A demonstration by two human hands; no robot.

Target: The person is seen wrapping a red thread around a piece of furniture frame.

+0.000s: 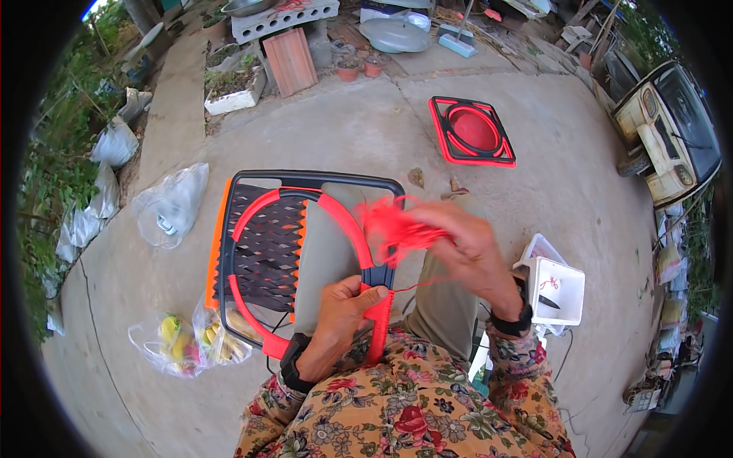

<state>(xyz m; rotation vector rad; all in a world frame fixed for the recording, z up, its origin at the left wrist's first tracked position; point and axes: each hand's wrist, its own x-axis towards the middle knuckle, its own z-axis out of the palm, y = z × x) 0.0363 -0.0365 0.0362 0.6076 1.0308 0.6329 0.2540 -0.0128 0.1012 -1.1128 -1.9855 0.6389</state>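
Observation:
A black square frame with an inner ring point(343, 221) rests across my lap, and red cord is wound around much of the ring and part of the near right side. My left hand point(342, 313) is closed on the frame's lower right part, its thumb pressed on the red winding. To the right of the frame, my right hand point(469, 240) grips a loose bundle of red cord point(397, 233), slightly blurred. A thin strand of cord runs rightward from near my left thumb, below my right hand. Under the frame's left side lies a dark woven panel with orange edges point(263, 244).
A similar red and black frame point(492, 156) lies on the concrete ahead. At my right stands a white bin point(569, 278) holding a dark blade and red scraps. Plastic bags point(172, 206) lie to the left, some with fruit. A small vehicle point(672, 145) stands far right.

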